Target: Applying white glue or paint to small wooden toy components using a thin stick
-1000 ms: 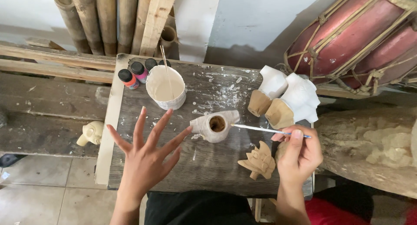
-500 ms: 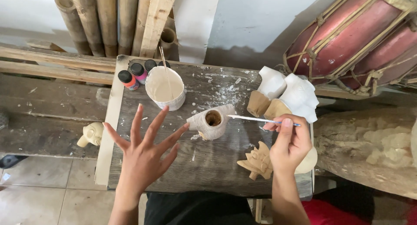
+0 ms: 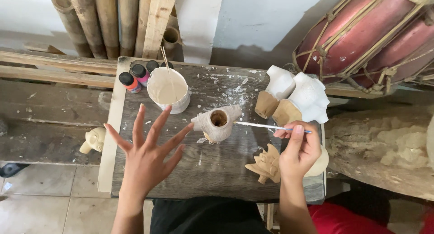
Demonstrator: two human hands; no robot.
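Now paintbrush [image 3: 266,126] horizontal, tip toward carved figure [image 3: 217,122].

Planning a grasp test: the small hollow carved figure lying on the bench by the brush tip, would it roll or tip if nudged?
The carved figure lies on its side with a rounded body, so it probably rocks or rolls somewhat. Its stubby projections likely stop a full roll. The hollow opening suggests it is light; the brush in the right hand could shift it.
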